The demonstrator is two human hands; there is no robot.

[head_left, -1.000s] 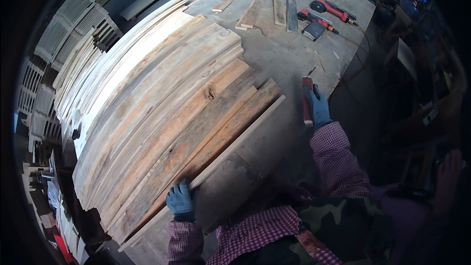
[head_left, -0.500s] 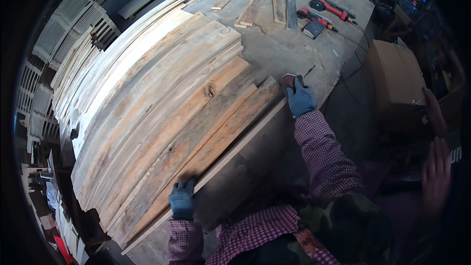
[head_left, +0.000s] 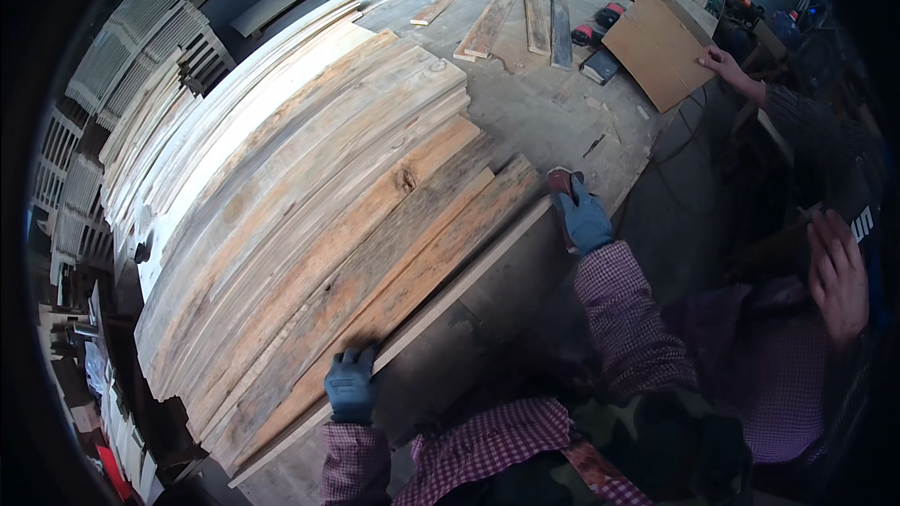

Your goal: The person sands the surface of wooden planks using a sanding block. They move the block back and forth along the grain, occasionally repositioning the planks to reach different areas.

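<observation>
A long plank (head_left: pixel 469 279) stands with its pale narrow edge up along the near side of the bench. My left hand (head_left: pixel 351 389), in a blue-grey glove, has its fingers curled over this plank towards its near end. At the far end, my gloved right hand (head_left: pixel 585 220) grips a small reddish-brown pad (head_left: pixel 561 180), its fingers pressed over the top. The pad is beside the plank's tip; whether they touch I cannot tell. Just left of the plank lie several weathered boards (head_left: pixel 412 258), side by side.
A co-worker's hand (head_left: pixel 722 67) holds a cardboard piece (head_left: pixel 661 49) over the bench's right edge, partly covering red-and-black power tools (head_left: pixel 586 35). The co-worker's other hand (head_left: pixel 839 272) is at my right. Loose strips (head_left: pixel 534 9) lie at the back; stacked pale boards (head_left: pixel 262 94) fill the left.
My right hand has shifted slightly right and nearer with the pad. My left hand keeps its place. The co-worker's cardboard has moved from the right side onto the bench, over the tools.
</observation>
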